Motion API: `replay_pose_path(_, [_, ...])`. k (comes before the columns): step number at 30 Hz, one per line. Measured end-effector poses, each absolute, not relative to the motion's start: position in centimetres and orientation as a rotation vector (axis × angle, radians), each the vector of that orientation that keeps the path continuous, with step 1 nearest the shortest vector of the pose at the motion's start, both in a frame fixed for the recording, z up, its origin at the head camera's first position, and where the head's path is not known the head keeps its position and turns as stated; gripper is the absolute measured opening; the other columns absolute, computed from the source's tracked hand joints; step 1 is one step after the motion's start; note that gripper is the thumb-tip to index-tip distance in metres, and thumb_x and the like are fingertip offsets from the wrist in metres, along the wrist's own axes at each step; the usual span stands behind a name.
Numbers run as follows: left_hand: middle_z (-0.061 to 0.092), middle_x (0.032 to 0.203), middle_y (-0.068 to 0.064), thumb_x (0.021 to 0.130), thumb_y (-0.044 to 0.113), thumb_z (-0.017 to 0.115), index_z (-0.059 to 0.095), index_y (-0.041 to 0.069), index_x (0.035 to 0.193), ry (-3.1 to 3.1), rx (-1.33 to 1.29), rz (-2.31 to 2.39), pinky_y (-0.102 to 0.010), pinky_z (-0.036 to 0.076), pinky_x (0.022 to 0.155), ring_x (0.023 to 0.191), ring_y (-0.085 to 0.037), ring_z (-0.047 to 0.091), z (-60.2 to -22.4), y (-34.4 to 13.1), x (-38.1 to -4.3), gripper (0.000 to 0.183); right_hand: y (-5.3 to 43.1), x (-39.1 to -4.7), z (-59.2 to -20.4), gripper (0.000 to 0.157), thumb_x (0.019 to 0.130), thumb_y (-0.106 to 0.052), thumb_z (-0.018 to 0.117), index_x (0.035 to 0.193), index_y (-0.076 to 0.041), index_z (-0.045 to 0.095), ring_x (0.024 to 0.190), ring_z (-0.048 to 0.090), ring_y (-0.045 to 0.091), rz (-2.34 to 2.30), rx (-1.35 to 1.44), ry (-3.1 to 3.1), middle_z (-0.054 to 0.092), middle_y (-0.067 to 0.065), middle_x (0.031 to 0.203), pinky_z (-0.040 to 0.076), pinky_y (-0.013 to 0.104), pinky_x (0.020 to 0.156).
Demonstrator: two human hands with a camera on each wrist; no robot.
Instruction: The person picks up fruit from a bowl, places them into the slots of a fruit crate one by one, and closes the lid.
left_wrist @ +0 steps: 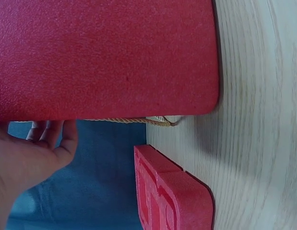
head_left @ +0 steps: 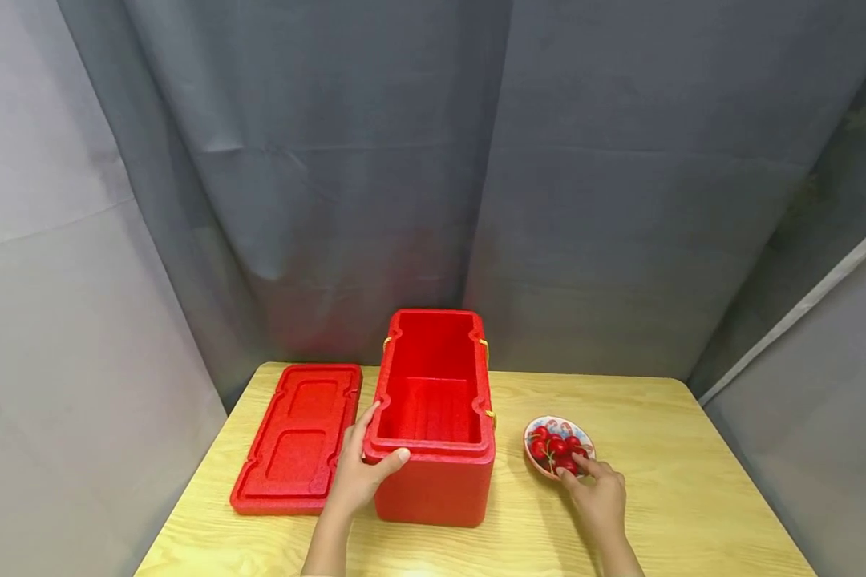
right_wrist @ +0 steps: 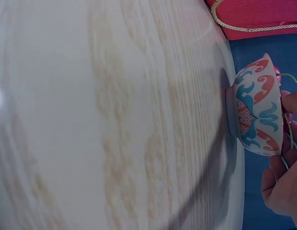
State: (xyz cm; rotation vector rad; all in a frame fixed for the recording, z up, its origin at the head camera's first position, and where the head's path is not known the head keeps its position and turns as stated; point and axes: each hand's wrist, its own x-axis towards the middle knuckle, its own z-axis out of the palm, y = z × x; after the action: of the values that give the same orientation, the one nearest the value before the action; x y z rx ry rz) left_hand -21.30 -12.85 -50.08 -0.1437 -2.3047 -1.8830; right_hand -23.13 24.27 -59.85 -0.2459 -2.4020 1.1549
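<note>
A tall red foam box stands open-topped on the table, its inside bare as far as shows. My left hand grips its near left corner, thumb over the front rim and fingers along the left side. To the right of the box is a small patterned bowl holding several red cherries with green stems. At the bowl's near right edge, my right hand reaches in, thumb and forefinger pinching a cherry among the others. The fingers partly hide that cherry.
Left of the box lies its red lid on the wooden table. Yellow rope runs along the box's side. Grey curtains hang close behind the table and at both sides.
</note>
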Motion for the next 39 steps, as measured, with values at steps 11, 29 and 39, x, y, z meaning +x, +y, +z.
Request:
replay_pose_path(11, [0.035,0.134,-0.008,0.074,0.028,0.079,0.036,0.030,0.141,-2.295,-0.158,-1.860,-0.045,0.044,0.086,0.115,-0.031,0.042,-49.5,-12.5,-21.0,0.080,23.6,-21.5,-58.4,0.037,0.079,-0.015,0.076,0.111,-0.001,0.066,0.093,0.052,0.027,1.279,-0.300,-2.320,0.063,0.019,0.104,0.041,0.044,0.082])
replay_pose_path(29, [0.037,0.137,-0.007,0.074,0.024,0.079,0.035,0.030,0.141,-2.247,-0.165,-1.990,-0.040,0.047,0.085,0.115,-0.033,0.046,-50.5,-12.7,-21.6,0.080,22.2,-20.8,-54.5,0.037,0.078,-0.015,0.076,0.109,0.002,0.065,0.076,0.057,-0.001,1.523,-0.290,-2.147,0.064,0.018,0.100,0.047,0.011,0.065])
replay_pose_path(39, [0.033,0.143,-0.009,0.077,0.016,0.076,0.030,0.015,0.143,-2.222,-0.226,-2.083,-0.038,0.045,0.087,0.116,-0.029,0.045,-47.7,-12.2,-20.3,0.079,21.7,-21.0,-50.6,0.040,0.082,-0.021,0.072,0.116,-0.002,0.063,0.085,0.058,0.001,1.637,-0.198,-2.177,0.063,0.016,0.109,0.047,0.013,0.071])
